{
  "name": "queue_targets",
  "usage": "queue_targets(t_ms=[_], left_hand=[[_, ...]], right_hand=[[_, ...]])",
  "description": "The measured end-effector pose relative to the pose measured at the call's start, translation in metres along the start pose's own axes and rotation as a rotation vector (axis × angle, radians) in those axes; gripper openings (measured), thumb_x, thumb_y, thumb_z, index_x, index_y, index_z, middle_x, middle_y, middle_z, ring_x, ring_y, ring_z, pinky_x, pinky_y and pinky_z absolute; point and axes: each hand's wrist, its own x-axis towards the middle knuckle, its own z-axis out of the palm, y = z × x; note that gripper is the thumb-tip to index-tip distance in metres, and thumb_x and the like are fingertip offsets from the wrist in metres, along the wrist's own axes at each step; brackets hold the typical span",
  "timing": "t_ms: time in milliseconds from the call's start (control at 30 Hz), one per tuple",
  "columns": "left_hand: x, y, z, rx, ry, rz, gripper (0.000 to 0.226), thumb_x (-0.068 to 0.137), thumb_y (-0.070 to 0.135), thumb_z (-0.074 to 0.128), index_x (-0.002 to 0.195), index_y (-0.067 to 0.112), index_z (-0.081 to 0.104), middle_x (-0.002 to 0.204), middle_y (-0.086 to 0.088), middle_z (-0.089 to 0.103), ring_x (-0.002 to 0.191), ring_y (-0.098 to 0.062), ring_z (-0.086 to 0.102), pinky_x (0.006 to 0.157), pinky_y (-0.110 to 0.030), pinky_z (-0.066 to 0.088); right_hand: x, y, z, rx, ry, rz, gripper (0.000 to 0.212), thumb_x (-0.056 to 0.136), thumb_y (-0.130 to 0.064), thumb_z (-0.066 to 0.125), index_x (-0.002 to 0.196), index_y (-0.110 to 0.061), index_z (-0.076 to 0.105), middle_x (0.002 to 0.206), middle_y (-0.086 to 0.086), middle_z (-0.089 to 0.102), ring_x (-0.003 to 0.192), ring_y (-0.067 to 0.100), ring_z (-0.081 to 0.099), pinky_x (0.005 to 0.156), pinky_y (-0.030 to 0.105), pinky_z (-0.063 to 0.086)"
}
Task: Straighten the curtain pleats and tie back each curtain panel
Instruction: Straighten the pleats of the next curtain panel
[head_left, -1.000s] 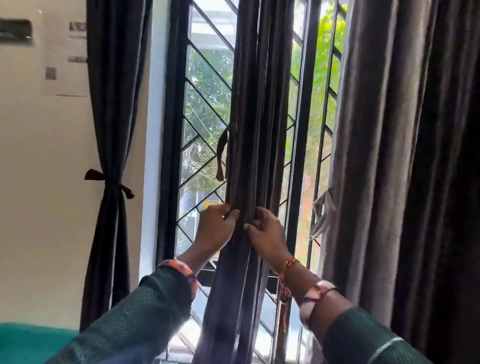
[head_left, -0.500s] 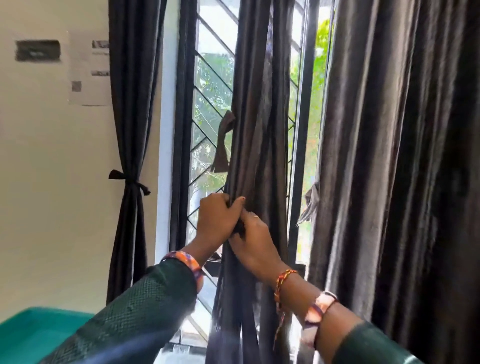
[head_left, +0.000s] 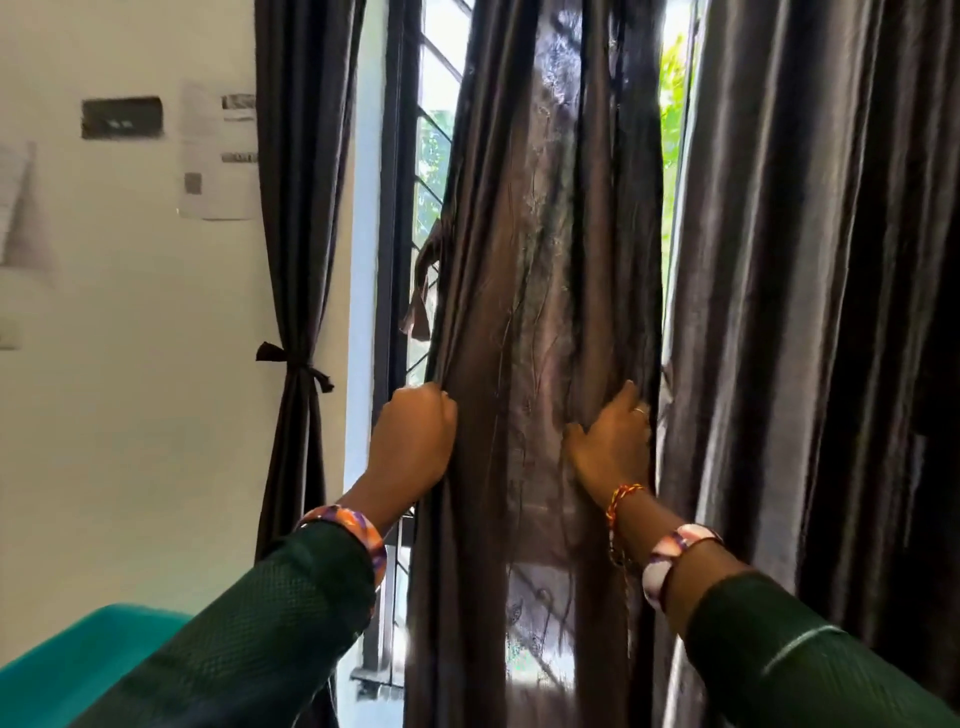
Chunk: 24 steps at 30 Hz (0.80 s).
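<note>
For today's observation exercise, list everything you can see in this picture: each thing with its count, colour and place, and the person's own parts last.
middle curtain panel: one, dark grey, centre, spread between both hands
tied curtain panel: one, dark grey, left, by the wall
tie-back: one, black, knotted round the tied curtain panel
right curtain panel: one, dark grey, right, hanging loose
window grille: one, black, behind the curtains
paper notices: two or more, white, on the wall
teal object: one, bottom left
bangles: two, multicoloured, one per wrist
thread bracelet: one, orange, right wrist
left hand: grip on panel's left edge
right hand: grip on panel's right folds
</note>
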Motion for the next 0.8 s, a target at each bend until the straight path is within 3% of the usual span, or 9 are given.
queue_targets(t_ms=[67, 133, 200, 300, 467, 533, 633, 700, 800], left_hand=[[0.0, -0.002, 0.0, -0.005, -0.008, 0.001, 0.033, 0.097, 0.015, 0.036, 0.093, -0.007, 0.061, 0.097, -0.023, 0.064, 0.091, -0.036, 0.06, 0.066, -0.027, 0.031], [0.001, -0.004, 0.001, -0.01, -0.014, 0.001, 0.034, 0.098, 0.016, 0.036, 0.095, -0.006, 0.061, 0.097, -0.021, 0.064, 0.09, -0.034, 0.061, 0.066, -0.024, 0.031], [0.001, -0.006, 0.002, -0.011, -0.03, -0.005, 0.033, 0.098, 0.017, 0.036, 0.097, -0.005, 0.061, 0.098, -0.02, 0.065, 0.092, -0.033, 0.062, 0.068, -0.026, 0.035], [0.003, -0.007, 0.007, -0.017, -0.053, -0.014, 0.032, 0.098, 0.017, 0.038, 0.098, -0.006, 0.061, 0.1, -0.02, 0.065, 0.093, -0.033, 0.062, 0.075, -0.033, 0.044], [0.007, -0.007, 0.027, -0.085, -0.052, 0.026, 0.031, 0.095, 0.013, 0.04, 0.086, -0.01, 0.059, 0.091, -0.027, 0.063, 0.088, -0.041, 0.059, 0.065, -0.033, 0.034], [0.007, -0.001, 0.037, -0.141, -0.05, 0.054, 0.032, 0.094, 0.013, 0.041, 0.082, -0.01, 0.059, 0.088, -0.03, 0.063, 0.086, -0.042, 0.059, 0.067, -0.038, 0.037], [0.003, 0.01, 0.047, -0.278, -0.019, 0.091, 0.041, 0.093, 0.02, 0.038, 0.074, -0.011, 0.059, 0.081, -0.031, 0.063, 0.078, -0.04, 0.059, 0.067, -0.041, 0.036], [0.0, 0.012, 0.05, -0.365, 0.001, 0.076, 0.049, 0.089, 0.028, 0.034, 0.07, -0.01, 0.06, 0.075, -0.029, 0.064, 0.071, -0.038, 0.06, 0.063, -0.037, 0.034], [-0.002, 0.008, 0.051, -0.456, -0.01, 0.017, 0.047, 0.093, 0.029, 0.05, 0.055, 0.002, 0.054, 0.058, -0.017, 0.058, 0.059, -0.03, 0.054, 0.052, -0.024, 0.024]], right_hand=[[0.005, 0.0, 0.002, 0.018, -0.004, 0.102, 0.08, 0.084, -0.022, 0.064, 0.146, -0.005, 0.017, 0.142, 0.022, 0.032, 0.128, 0.042, 0.037, 0.102, 0.048, 0.036], [0.011, 0.003, 0.005, 0.047, -0.027, 0.174, 0.068, 0.084, -0.025, 0.064, 0.14, -0.005, 0.032, 0.138, 0.021, 0.041, 0.125, 0.041, 0.042, 0.101, 0.049, 0.038], [0.014, 0.008, 0.008, 0.047, -0.059, 0.176, 0.047, 0.082, -0.029, 0.062, 0.12, -0.002, 0.054, 0.124, 0.022, 0.055, 0.114, 0.041, 0.052, 0.095, 0.049, 0.045], [0.01, 0.012, 0.007, 0.102, -0.055, 0.148, 0.036, 0.083, -0.026, 0.06, 0.108, -0.001, 0.061, 0.11, 0.023, 0.061, 0.102, 0.04, 0.058, 0.086, 0.045, 0.05], [-0.026, 0.005, 0.017, 0.176, -0.073, -0.122, 0.042, 0.082, -0.012, 0.062, 0.121, -0.005, 0.051, 0.101, 0.019, 0.065, 0.094, 0.036, 0.062, 0.075, 0.032, 0.045], [-0.042, -0.001, 0.032, 0.253, -0.165, -0.225, 0.052, 0.078, -0.011, 0.06, 0.129, -0.009, 0.046, 0.101, 0.018, 0.066, 0.093, 0.035, 0.063, 0.079, 0.035, 0.051], [-0.052, -0.011, 0.045, 0.341, -0.247, -0.336, 0.066, 0.077, -0.006, 0.057, 0.14, -0.009, 0.038, 0.115, 0.017, 0.065, 0.101, 0.028, 0.062, 0.084, 0.026, 0.047], [-0.055, -0.014, 0.049, 0.251, -0.268, -0.372, 0.074, 0.082, -0.005, 0.055, 0.148, -0.012, 0.021, 0.115, 0.018, 0.065, 0.1, 0.031, 0.062, 0.079, 0.032, 0.048], [-0.059, -0.011, 0.054, 0.154, -0.341, -0.421, 0.081, 0.084, -0.009, 0.051, 0.151, -0.018, 0.007, 0.112, 0.016, 0.065, 0.099, 0.038, 0.062, 0.077, 0.044, 0.051]])
